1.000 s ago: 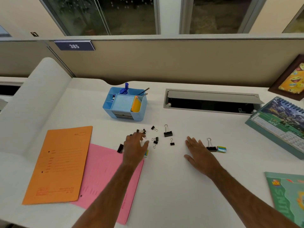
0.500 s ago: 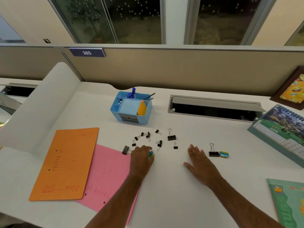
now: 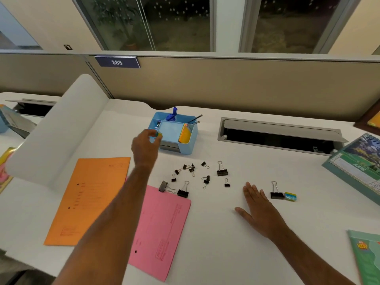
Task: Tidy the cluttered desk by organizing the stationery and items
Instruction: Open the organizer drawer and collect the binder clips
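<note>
Left hand (image 3: 146, 145) raised at the blue organizer's (image 3: 186, 148) front-left corner — fingers pinch a small green-yellow eraser (image 3: 158, 134). Right hand (image 3: 259, 208) flat on the counter (image 3: 226, 254), fingers straight, holding nothing. Binder clips (image 3: 202, 173) scattered mid-counter; a second eraser (image 3: 290, 196) lies toward the right edge.

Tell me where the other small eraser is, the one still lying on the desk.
In the head view the eraser lies right of centre on the desk, touching a large binder clip, just beyond the flat right hand.

2 bare forearms, no sleeves, bare hands
</note>
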A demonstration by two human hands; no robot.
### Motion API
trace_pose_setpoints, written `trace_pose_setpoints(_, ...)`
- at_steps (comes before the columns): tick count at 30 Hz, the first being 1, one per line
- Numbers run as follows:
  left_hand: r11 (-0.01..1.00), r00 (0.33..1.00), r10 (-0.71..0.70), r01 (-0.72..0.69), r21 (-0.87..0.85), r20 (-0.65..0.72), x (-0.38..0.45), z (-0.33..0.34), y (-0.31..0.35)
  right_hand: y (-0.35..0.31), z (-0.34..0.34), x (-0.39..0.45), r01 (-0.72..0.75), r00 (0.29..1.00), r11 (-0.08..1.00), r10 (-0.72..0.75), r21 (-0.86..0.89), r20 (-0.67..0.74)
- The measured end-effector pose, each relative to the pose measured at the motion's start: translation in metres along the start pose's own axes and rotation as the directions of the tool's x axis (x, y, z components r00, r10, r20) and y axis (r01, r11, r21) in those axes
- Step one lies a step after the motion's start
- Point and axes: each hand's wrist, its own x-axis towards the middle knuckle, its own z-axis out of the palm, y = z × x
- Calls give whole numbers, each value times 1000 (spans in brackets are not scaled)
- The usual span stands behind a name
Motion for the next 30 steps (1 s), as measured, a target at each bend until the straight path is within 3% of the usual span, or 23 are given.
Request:
trace_pose_setpoints(7, 969, 994, -105, 104, 224, -9, 59, -8, -10, -1, 2, -1, 1, 1000, 1000, -1, 8, -18)
trace_pose_setpoints(13, 928, 992, -120, 95, 361, 48, 69, 2, -16, 0, 3, -1, 3, 1000, 1000, -3, 3, -23)
trace_pose_setpoints(20, 925, 987, -155, 133, 355, 36, 67, 10, -10, 1, 3, 1, -5, 1000, 999, 6, 44, -24)
trace_pose_setpoints(30, 980, 994, -105, 97, 173, 36, 11, 20, -19, 4, 3, 4, 22, 999, 997, -19, 67, -46)
